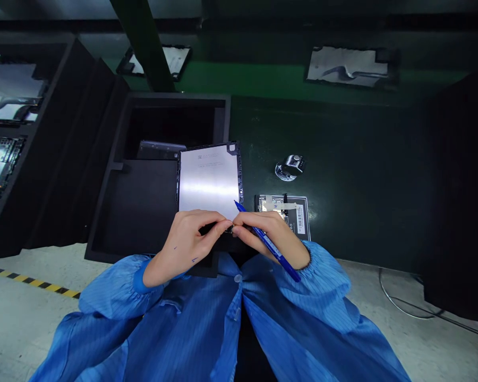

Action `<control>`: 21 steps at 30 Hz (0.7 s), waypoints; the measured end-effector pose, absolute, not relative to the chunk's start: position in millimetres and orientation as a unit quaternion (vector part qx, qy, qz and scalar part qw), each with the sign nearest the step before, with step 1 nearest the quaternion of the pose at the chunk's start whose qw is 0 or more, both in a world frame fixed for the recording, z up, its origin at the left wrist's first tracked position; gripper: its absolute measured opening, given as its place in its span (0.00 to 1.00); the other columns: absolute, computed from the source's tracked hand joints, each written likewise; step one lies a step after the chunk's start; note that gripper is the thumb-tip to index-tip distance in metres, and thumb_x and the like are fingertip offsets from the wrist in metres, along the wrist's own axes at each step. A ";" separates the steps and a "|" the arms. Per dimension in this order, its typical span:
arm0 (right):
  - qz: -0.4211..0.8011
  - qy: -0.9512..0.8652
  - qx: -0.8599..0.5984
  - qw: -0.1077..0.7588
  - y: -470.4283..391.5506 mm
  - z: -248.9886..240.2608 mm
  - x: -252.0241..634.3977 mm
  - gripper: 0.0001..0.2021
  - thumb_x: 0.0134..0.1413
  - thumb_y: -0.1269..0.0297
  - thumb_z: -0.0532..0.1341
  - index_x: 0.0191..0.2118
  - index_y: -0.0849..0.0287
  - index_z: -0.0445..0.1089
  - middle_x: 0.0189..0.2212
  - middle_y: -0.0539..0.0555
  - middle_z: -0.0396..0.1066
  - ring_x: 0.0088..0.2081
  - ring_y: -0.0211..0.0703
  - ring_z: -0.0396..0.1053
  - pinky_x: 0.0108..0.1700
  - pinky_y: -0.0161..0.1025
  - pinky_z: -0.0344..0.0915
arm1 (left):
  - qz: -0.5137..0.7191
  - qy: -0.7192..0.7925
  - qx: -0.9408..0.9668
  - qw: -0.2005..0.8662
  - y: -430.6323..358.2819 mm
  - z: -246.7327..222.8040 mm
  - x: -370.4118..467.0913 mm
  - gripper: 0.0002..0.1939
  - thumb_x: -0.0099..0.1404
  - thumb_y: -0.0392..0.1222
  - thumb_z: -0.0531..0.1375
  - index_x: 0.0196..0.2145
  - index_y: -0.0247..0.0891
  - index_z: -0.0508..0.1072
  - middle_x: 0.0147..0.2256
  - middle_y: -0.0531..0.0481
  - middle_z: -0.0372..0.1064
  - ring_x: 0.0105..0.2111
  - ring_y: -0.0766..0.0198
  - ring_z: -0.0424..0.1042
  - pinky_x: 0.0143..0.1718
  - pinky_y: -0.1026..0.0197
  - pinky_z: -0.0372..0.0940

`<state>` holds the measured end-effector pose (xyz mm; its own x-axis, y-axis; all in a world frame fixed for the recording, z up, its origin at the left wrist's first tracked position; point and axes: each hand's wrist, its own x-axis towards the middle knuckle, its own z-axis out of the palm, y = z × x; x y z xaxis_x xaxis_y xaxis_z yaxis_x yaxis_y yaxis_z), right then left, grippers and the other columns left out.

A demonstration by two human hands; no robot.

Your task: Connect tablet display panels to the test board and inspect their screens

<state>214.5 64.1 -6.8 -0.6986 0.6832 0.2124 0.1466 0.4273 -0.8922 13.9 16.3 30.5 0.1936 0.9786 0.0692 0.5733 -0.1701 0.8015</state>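
A flat device panel [209, 183] with a silvery back and black frame lies over the right part of a black tray. At its near edge, my left hand [197, 236] pinches with thumb and index finger; what sits between the fingertips is too small to name. My right hand [269, 233] meets it there, fingertips almost touching the left ones at the panel's lower right corner. A blue pen [271, 246] rests in my right hand, its tip pointing up and left over the panel. Just beyond the right hand lies an opened device with a circuit board [300, 215].
The black tray [139, 207] holds a dark slim part [161, 150]. A shiny metal object [292, 167] stands on the dark green table [366, 185]. More panels lie at the back [346, 66] and in a black rack [59, 138] at left. A green post [143, 45] rises behind.
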 end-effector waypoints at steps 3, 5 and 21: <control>0.468 -0.804 -0.237 0.281 65.2 -5.4 213.5 0.10 0.66 0.65 0.57 0.31 0.57 0.66 0.23 0.46 0.66 0.23 0.32 0.61 0.29 0.30 0.57 | 0.301 0.548 0.706 0.331 14.1 30.2 16.3 0.12 0.71 0.42 0.61 0.30 0.39 0.79 0.29 0.51 0.80 0.27 0.64 0.77 0.30 0.63 0.66; 0.468 -0.797 -0.246 0.292 62.8 -3.7 209.3 0.10 0.61 0.69 0.57 0.27 0.57 0.63 0.20 0.45 0.61 0.21 0.31 0.57 0.27 0.30 0.55 | 0.301 0.545 0.710 0.329 12.7 30.7 18.9 0.12 0.71 0.42 0.60 0.30 0.39 0.79 0.29 0.51 0.80 0.28 0.64 0.77 0.30 0.63 0.66; 0.240 -0.748 -0.439 0.436 29.7 -4.5 223.5 0.15 0.63 0.59 0.63 0.53 0.55 0.71 0.46 0.55 0.80 0.21 0.35 0.65 0.28 0.36 0.69 | 0.386 0.683 0.290 0.548 -25.9 15.3 -70.5 0.30 0.66 0.55 0.63 0.60 0.35 0.71 0.55 0.38 0.75 0.57 0.47 0.72 0.54 0.50 0.71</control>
